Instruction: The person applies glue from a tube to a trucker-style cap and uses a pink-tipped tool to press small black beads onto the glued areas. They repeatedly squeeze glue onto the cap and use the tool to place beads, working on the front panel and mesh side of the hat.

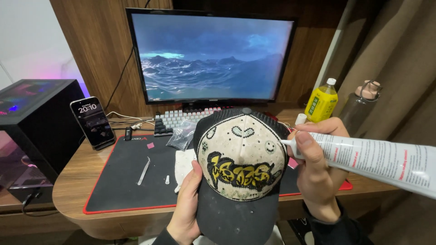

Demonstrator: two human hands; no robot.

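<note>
Black-brimmed cream cap with yellow-black emblem (240, 163): gripped at its left side by left hand (186, 206), above the desk's (72, 181) front edge. White printed glue tube (372, 161): clasped by right hand (318, 174), nozzle touching the cap's right side.

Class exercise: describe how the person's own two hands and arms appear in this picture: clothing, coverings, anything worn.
Both hands are bare, with no gloves, rings or watch showing. The left hand ends in a dark sleeve cuff at the bottom edge. The right hand also meets a dark, black-looking sleeve at the wrist. Little of either arm shows beyond the cuffs.
</note>
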